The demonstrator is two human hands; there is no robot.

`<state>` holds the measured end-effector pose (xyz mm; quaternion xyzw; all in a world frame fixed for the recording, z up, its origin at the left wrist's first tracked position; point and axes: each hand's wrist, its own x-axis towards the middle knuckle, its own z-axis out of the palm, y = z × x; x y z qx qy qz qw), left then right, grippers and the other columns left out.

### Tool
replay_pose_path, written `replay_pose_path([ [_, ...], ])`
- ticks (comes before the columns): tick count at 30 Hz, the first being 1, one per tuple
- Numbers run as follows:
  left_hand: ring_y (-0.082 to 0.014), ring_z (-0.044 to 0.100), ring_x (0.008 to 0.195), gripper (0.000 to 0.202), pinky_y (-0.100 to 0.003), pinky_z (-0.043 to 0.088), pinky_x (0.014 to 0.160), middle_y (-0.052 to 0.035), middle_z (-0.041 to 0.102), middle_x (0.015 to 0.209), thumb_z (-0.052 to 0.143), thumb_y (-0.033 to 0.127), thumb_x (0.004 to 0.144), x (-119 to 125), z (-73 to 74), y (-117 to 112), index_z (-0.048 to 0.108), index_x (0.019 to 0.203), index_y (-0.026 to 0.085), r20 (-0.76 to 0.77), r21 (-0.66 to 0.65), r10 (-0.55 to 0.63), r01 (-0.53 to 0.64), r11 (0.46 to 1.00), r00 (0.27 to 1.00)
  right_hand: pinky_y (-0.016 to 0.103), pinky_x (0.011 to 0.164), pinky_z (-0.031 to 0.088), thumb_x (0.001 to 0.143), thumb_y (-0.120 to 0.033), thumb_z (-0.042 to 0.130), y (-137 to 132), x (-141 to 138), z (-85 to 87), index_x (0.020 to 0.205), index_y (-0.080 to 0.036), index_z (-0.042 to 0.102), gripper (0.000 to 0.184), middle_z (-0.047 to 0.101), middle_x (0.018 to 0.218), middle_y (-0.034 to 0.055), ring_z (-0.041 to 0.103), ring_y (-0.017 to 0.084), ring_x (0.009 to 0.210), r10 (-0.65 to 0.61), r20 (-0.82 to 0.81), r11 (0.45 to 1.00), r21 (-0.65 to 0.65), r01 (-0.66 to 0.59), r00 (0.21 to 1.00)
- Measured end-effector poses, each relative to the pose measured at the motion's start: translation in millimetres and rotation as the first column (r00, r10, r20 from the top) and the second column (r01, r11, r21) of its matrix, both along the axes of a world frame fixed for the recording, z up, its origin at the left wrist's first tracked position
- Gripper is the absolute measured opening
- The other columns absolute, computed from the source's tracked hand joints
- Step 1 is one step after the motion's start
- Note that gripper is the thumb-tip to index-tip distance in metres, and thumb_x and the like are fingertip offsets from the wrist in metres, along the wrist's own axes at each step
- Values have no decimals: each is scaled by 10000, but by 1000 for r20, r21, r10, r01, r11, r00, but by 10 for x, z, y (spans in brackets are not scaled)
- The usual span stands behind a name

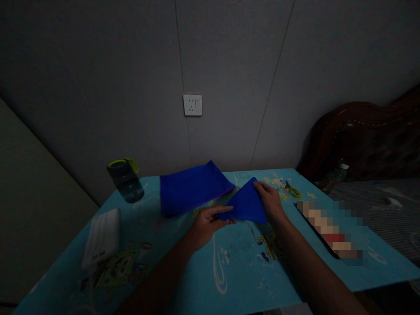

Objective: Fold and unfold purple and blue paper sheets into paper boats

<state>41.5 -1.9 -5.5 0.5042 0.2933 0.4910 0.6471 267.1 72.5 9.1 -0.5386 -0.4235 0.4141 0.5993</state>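
Observation:
Both hands hold a triangular folded piece of blue paper (pixel 246 204) just above the table. My left hand (pixel 207 224) pinches its left corner, the index finger lying along the surface and the thumb below. At the top corner, my right hand (pixel 269 199) grips the right edge between thumb and fingers. Behind and to the left lies a stack of blue paper sheets (pixel 192 186), with a purplish edge along its front and one far corner lifted.
A dark water bottle (pixel 126 181) with a yellow-green rim stands at the table's back left. Nearer sits a white power bank (pixel 103 236) with a cable. On the right lies a dark-edged, pixelated flat object (pixel 318 232). A printed blue tablecloth (pixel 243 271) covers the table, against the wall.

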Motion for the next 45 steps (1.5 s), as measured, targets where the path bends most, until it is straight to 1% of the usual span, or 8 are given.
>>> replay_pose_path([
  [9,-167,676,602,220,-305,549,621,-46,715,660,693,242,771,2,-32,50,717,960,132,-18,111,166,-163,980,986,237,515,420,681,-490,773,5,-22,-46,987,-177,730,441,708,683,-13,568,140,559,62,-104,995,89,-53,993],
  [18,-115,584,398,244,-234,461,399,5,620,576,703,299,750,-12,-14,5,755,922,134,-9,83,114,-112,990,993,248,523,430,634,-459,806,-8,-88,-43,931,-168,723,424,685,635,-15,549,134,519,138,-195,990,29,-135,971],
  [21,-138,624,438,243,-250,490,428,-19,661,605,742,270,721,-3,13,-25,760,923,136,-11,29,40,-40,999,999,276,530,458,623,-455,792,-37,-111,1,951,-172,717,439,703,644,6,579,161,525,126,-187,991,-23,-133,974],
  [26,-185,686,557,268,-294,549,521,-60,710,668,842,296,646,10,59,-65,764,840,129,62,4,-49,49,999,997,264,446,404,644,-437,748,-78,-93,90,1311,-206,555,732,631,513,-51,532,160,416,82,-59,995,-53,-86,995],
  [31,-212,723,714,415,-324,576,666,-103,756,814,871,364,631,-24,30,-76,759,957,133,132,41,-117,113,993,984,252,442,346,642,-453,706,-66,-42,87,1115,-195,691,539,605,504,-52,473,133,409,58,29,998,-40,-57,998],
  [35,-204,709,674,390,-360,577,682,-107,756,759,811,399,711,-13,14,-41,752,971,114,92,38,-13,9,999,996,255,516,365,635,-428,673,-48,-40,65,902,-193,752,364,667,616,-26,517,146,527,21,12,1000,-1,-21,1000],
  [40,-221,719,712,509,-392,580,742,-101,767,792,725,372,797,-48,74,0,653,1231,117,-76,128,98,-87,988,992,269,606,418,617,-419,685,-45,-43,73,838,-193,758,324,732,774,5,592,185,673,26,-59,1000,5,-26,998],
  [45,-249,713,948,318,-359,510,951,-69,777,951,781,278,731,-199,105,34,746,1043,236,-294,462,431,-268,845,853,277,564,425,641,-401,681,-54,-45,68,782,-185,737,264,721,699,37,602,187,615,122,-133,993,19,-120,984],
])
